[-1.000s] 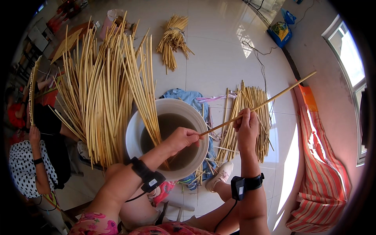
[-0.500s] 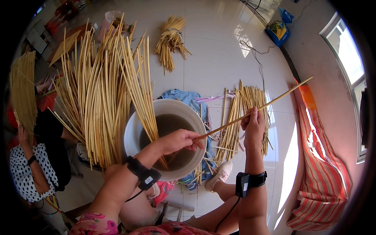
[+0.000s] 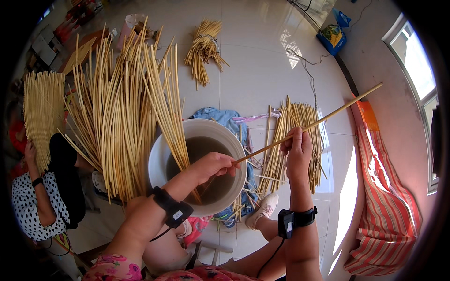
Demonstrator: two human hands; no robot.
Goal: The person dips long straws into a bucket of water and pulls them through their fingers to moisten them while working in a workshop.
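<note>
My left hand pinches the lower end of a long, thin yellow-brown reed over a white bucket of murky water. My right hand grips the same reed farther along, at right of the bucket, and it slants up to the right. Several reeds stand in the water and lean up to the left. A large bundle of reeds lies left of the bucket. Beyond my right hand, a shorter heap of reeds lies on the floor.
A co-worker at left holds a flat mat of reeds. A tied bundle lies farther back. Blue cloth is under the bucket. Cords, a blue bag and striped fabric lie by the right wall.
Both my hands keep hold of the reed, shifting slightly; its far end dipped, then rose higher and farther right. The co-worker's mat has turned to show its broad face.
</note>
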